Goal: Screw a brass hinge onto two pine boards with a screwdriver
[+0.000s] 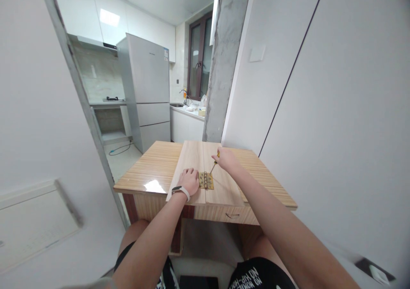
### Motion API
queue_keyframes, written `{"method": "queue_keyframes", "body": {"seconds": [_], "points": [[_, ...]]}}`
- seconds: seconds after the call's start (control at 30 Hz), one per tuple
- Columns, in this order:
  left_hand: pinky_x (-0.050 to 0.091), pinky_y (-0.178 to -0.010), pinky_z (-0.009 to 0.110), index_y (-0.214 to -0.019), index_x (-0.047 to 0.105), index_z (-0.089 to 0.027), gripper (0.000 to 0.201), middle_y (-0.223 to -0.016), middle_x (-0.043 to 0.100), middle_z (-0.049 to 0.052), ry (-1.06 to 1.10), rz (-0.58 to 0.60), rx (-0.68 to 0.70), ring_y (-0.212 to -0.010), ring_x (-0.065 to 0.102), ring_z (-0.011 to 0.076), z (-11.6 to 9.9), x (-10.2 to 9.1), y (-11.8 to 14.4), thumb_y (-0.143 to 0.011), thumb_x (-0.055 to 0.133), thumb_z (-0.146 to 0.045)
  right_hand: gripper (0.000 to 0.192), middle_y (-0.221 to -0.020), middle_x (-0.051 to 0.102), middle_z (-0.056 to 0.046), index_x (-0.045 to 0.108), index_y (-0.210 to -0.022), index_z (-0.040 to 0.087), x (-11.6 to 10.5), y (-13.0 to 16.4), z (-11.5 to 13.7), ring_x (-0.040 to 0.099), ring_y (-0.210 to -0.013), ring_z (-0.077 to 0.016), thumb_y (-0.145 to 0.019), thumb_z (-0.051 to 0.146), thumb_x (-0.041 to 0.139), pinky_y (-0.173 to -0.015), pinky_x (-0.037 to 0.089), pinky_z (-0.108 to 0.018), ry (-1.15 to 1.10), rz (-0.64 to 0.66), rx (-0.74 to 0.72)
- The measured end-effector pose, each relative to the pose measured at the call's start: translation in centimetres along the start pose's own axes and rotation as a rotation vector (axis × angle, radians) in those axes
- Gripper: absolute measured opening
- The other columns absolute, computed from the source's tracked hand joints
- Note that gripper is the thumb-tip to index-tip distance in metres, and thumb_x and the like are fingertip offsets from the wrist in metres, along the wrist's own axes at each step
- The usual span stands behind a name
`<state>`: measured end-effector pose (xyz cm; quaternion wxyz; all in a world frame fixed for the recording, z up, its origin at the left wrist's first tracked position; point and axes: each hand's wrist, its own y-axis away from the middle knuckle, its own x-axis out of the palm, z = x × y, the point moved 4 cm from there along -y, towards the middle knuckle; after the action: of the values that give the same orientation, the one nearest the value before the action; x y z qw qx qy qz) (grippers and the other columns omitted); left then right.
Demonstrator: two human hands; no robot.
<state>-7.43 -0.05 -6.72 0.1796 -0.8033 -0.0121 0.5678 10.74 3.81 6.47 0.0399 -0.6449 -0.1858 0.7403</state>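
Screwdriver in my right hand, tip down on a brass hinge.

My right hand (pixel 226 158) is clenched around the handle of a small screwdriver (pixel 214 164), whose shaft slants down to the brass hinge (pixel 206 181). My left hand (pixel 188 181), a white band at the wrist, rests fingers-down and loosely curled on the left wooden board (pixel 187 160), just beside the hinge, grasping nothing. The hinge straddles the seam between that board and the right wooden board (pixel 224 186); both lie flat on a striped wooden table (pixel 153 165). A grey refrigerator (pixel 147 88) stands in the kitchen beyond.
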Motion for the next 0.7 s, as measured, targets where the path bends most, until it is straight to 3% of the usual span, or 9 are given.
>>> {"method": "queue_keyframes", "body": {"seconds": [0.2,0.43,0.7], "points": [[0.038,-0.103,0.044,-0.129,0.058,-0.026,0.035,-0.133,0.057,0.009,0.000,-0.004,-0.005,-0.125,0.045,0.0292,0.0,0.0,0.0,-0.097,0.044,-0.026,0.046,-0.106,0.073,-0.022,0.073,-0.104,0.013,-0.9,-0.6,1.4,0.069,-0.105,-0.0282,-0.096,0.056,0.059,-0.087,0.047,-0.031,0.052,0.107,-0.011],[0.038,-0.104,0.044,-0.128,0.058,-0.025,0.034,-0.133,0.057,0.010,-0.013,-0.008,0.010,-0.124,0.045,0.0291,-0.1,0.1,0.0,-0.098,0.043,-0.027,0.032,-0.103,0.075,-0.020,0.075,-0.106,0.013,-0.7,-1.1,2.9,0.071,-0.101,-0.0275,-0.092,0.042,0.068,-0.083,0.049,-0.029,0.129,0.179,-0.095],[0.038,-0.104,0.044,-0.130,0.058,-0.026,0.035,-0.136,0.056,0.010,-0.002,-0.002,0.002,-0.126,0.044,0.0296,0.0,0.2,-0.1,-0.098,0.043,-0.027,0.018,-0.103,0.074,-0.017,0.071,-0.102,0.016,-0.7,-1.4,2.6,0.070,-0.095,-0.0261,-0.093,0.031,0.066,-0.075,0.045,-0.029,0.178,0.195,-0.225]]}}
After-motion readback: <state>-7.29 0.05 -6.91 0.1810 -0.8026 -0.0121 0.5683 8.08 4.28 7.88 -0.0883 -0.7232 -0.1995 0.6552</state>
